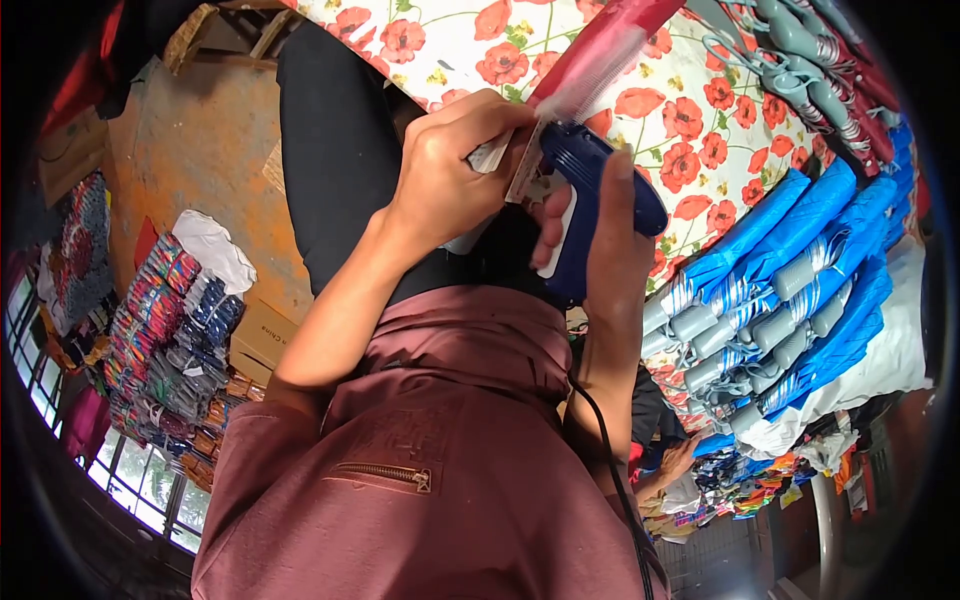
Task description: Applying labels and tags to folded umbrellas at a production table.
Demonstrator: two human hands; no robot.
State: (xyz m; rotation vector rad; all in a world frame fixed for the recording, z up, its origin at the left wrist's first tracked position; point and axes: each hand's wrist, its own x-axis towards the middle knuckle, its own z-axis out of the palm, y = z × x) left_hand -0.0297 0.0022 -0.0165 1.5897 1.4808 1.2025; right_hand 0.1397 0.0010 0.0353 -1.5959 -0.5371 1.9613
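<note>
My right hand (617,225) is wrapped round a dark blue tagging gun (578,148), which has a pale trigger. A comb-like strip of clear fasteners (600,92) rises from the gun. The gun's front end is close against a small white tag (524,165) beside my left hand. My left hand (440,165) is closed, its fingers pinched on a folded red umbrella (590,55) that stretches away over the table. A grey piece, perhaps its handle, (466,241) shows below my left hand. My fingers hide much of the umbrella's near end.
Poppy-patterned cloth covers the table (680,145). Blue folded umbrellas (790,270) with grey handles are stacked at right; red ones (835,90) lie at far right. Colourful bundles (170,330) are piled at left by a cardboard box (262,340). Another person's hand (672,468) shows at lower right.
</note>
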